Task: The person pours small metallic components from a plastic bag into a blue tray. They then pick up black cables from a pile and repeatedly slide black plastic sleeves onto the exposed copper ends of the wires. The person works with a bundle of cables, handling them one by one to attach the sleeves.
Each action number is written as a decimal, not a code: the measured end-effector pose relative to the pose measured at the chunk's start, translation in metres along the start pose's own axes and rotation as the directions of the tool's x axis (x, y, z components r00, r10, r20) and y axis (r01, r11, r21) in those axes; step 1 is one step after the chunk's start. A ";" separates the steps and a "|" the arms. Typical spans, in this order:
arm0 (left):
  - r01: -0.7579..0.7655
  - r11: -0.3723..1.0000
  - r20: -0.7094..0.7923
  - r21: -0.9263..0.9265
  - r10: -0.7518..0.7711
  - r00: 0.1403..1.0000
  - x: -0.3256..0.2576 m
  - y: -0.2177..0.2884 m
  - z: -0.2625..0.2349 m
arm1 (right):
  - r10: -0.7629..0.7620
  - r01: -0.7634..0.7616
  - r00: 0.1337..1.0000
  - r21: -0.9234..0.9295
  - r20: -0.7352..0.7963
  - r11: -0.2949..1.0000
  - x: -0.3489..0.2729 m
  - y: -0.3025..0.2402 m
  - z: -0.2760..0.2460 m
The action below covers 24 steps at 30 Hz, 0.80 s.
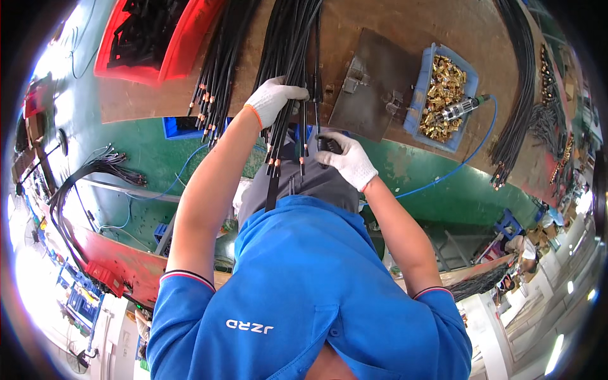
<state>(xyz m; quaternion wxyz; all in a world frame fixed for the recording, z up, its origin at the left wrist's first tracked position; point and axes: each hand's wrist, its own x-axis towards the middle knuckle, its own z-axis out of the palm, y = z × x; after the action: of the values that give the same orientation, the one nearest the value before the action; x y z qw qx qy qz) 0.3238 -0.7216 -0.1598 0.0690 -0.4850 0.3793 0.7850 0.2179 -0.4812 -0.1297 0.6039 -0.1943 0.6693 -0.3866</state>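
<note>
Far left: red plastic tray [136,66] on the brown wooden surface [456,25]. Next, a loose bundle of black cables with copper tips [218,69], untouched. Your left hand [271,100], white knit glove, has its fingers closed around a second bundle of black copper-tipped cables [288,57] hanging over the surface edge. Your right hand [347,159], also gloved, has its fingers wrapped on a small black object [327,144] just beside those cable ends; can't tell what it is. Right: grey metal plate [370,82], then blue plastic bin of brass terminals [443,95].
</note>
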 end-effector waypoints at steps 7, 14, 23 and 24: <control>-0.057 0.998 -0.009 0.013 0.057 0.998 0.001 -0.007 0.011 | 0.155 -0.156 0.979 -0.001 0.132 0.988 -0.034 0.003 0.011; -0.074 0.996 -0.038 0.041 0.076 0.996 -0.006 -0.005 0.014 | 0.220 -0.209 0.960 -0.075 0.173 0.975 -0.053 0.003 0.009; -0.088 0.993 -0.069 0.084 0.094 0.993 -0.002 -0.010 0.014 | 0.217 -0.235 0.969 0.162 0.120 0.958 -0.047 0.017 0.022; -0.088 0.993 -0.071 0.079 0.094 0.993 -0.004 -0.008 0.016 | 0.196 -0.203 0.979 0.153 0.059 0.967 -0.044 0.014 0.024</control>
<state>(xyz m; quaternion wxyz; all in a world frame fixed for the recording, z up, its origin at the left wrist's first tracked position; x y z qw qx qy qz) 0.3181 -0.7042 -0.1573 0.0375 -0.4931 0.4329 0.7537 0.2524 -0.4477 -0.1108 0.6677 -0.0860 0.6393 -0.3715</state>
